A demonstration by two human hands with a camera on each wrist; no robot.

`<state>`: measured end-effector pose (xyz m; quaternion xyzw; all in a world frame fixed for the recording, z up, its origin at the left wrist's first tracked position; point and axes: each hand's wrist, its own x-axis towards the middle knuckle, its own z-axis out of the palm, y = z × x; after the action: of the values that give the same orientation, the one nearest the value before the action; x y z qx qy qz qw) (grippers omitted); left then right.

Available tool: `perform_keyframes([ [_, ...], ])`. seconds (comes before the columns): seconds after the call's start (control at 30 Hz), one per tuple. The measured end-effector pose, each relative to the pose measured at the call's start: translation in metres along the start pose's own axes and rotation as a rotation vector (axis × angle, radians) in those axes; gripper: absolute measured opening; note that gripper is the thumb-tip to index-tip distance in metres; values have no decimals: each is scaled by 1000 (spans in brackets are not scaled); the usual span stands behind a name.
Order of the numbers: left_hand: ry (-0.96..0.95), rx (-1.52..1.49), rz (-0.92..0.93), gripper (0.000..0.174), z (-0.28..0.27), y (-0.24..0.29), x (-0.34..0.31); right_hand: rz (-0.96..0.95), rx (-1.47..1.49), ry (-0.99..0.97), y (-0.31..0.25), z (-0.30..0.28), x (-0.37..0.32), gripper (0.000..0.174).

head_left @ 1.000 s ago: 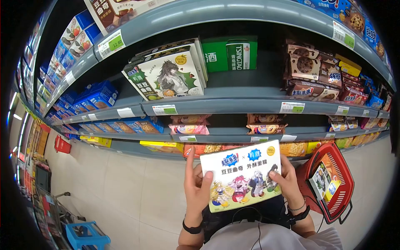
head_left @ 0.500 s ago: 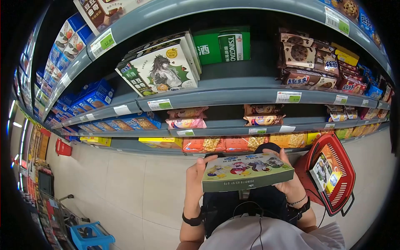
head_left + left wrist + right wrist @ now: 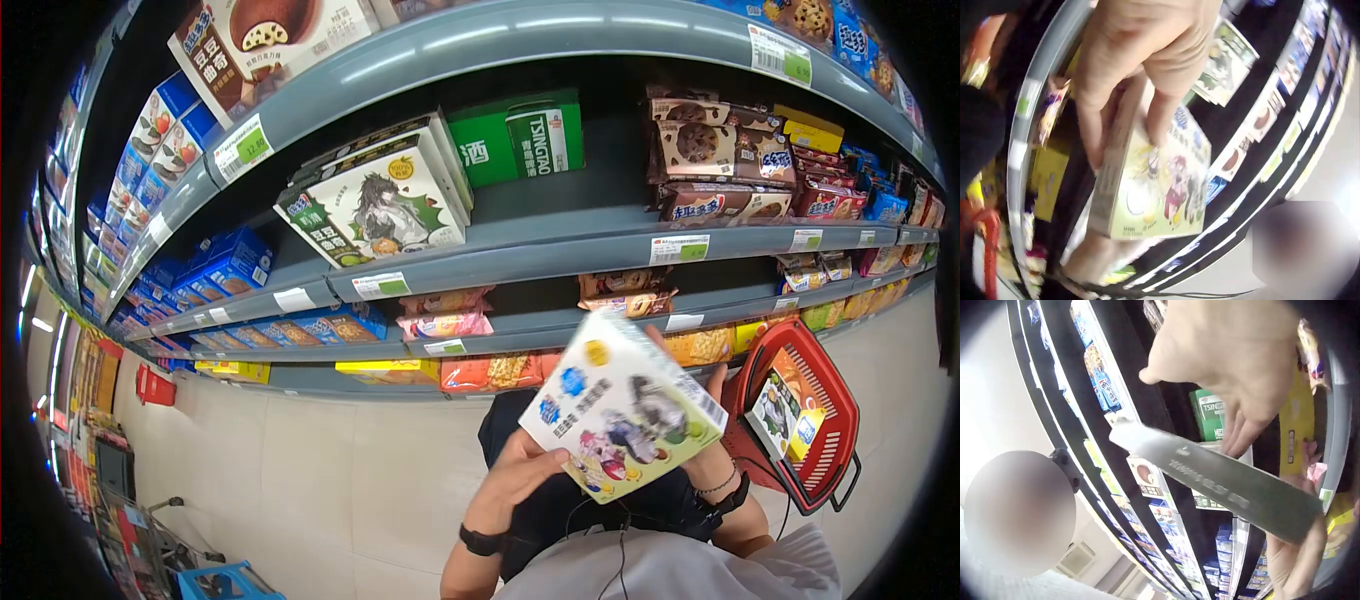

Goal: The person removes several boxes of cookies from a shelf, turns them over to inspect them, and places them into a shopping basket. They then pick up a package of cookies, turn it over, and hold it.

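A white and green cookie box (image 3: 625, 410) with cartoon figures is tilted in front of the body. My left hand (image 3: 515, 475) pinches its lower left corner; in the left wrist view the left hand (image 3: 1147, 44) has its thumb on the printed face (image 3: 1166, 187) and fingers around the side. Behind the box's right side is my right hand (image 3: 710, 465), partly hidden. In the right wrist view, fingers of the right hand (image 3: 1229, 356) reach down to the box's far side, touching or nearly touching it (image 3: 1222, 487), while the thumb stands away from it.
Shelves (image 3: 560, 240) run across in front, holding upright cookie boxes (image 3: 385, 205), a green carton (image 3: 520, 140) and brown cookie packs (image 3: 715, 150). At the right, a red basket (image 3: 835, 400) on the floor holds a few packages. A blue stool (image 3: 225, 582) stands lower left.
The box has turned from roughly level to a steep slant, its printed face showing again. My left hand has moved to the lower corner; the right thumb has come off the face.
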<state>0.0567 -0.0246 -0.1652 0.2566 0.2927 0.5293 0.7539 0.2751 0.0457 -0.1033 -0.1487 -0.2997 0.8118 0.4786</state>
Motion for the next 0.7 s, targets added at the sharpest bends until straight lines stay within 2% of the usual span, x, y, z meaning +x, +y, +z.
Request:
perform_keyframes([
  [0.03,-106,-174,-18,60,-5,-7,2,25,-130,-56,-5,15,-1,108],
  [0.13,-211,-555,126,62,-4,-36,15,100,-205,-271,-1,26,-4,133],
  [0.17,-146,-448,115,62,-2,-40,18,11,-355,-419,0,25,-3,125],
  [0.23,-71,-551,147,57,3,-44,19,-98,-936,-389,-1,29,-4,95],
  [0.27,-81,-607,128,54,2,-49,21,-94,-932,-393,3,26,-3,95],
  [0.3,-93,-661,108,51,-1,-51,23,-211,-1042,-343,8,21,0,76],
  [0.33,-108,-525,99,56,-3,-52,24,-333,-1150,-289,11,18,2,58],
  [0.37,-115,-521,104,56,-2,-52,26,-341,-1153,-293,12,19,0,58],
  [0.43,-224,-533,-32,61,12,-43,29,-293,-1058,-11,12,24,-6,39],
  [0.47,-225,-506,24,68,14,-39,28,-380,-1071,-67,6,24,-1,37],
  [0.5,-96,-446,51,76,15,-33,24,-402,-1070,-80,-1,29,0,34],
  [0.57,1,-468,156,82,-3,-25,18,-431,-1170,-126,-9,26,0,32],
  [0.63,100,-416,183,95,6,8,10,-452,-1217,-158,-17,28,0,31],
  [0.67,40,-538,258,84,3,18,5,-470,-1264,-200,-19,28,-2,30],
  [0.7,42,-538,250,84,2,24,3,-467,-1263,-192,-19,28,-2,30],
])
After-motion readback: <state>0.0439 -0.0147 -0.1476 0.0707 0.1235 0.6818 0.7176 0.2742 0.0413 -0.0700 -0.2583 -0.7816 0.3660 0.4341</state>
